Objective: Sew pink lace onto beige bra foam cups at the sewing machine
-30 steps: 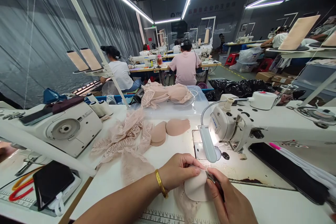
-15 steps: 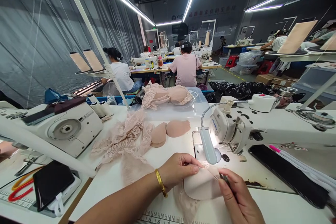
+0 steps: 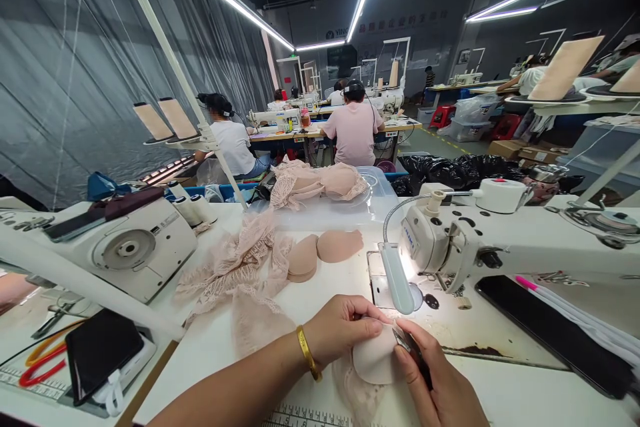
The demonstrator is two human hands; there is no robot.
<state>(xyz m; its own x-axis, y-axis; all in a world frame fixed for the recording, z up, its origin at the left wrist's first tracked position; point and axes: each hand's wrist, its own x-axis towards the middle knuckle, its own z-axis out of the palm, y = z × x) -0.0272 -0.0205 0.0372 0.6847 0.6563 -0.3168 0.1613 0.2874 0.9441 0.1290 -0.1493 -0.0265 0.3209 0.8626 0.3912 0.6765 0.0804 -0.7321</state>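
My left hand [image 3: 343,330], with a gold bangle on the wrist, pinches the top edge of a beige bra cup [image 3: 373,360] that lies on pink lace on the white sewing table [image 3: 525,387]. My right hand [image 3: 437,380] is closed around a small dark metal tool [image 3: 407,345], its tip at the cup's right edge. Both hands are just in front of the white sewing machine [image 3: 480,240] and its lit lamp [image 3: 397,277].
Two more beige cups [image 3: 320,250] and a heap of pink lace [image 3: 240,260] lie farther back. A clear tub [image 3: 370,203] holds finished pieces. A second machine [image 3: 120,247], a black phone [image 3: 550,333] and red-handled scissors [image 3: 43,363] flank me. Other workers sit at machines beyond.
My right hand drew away to the right with the tool half a second ago, then came back left to the cup's edge. The left hand kept its pinch.
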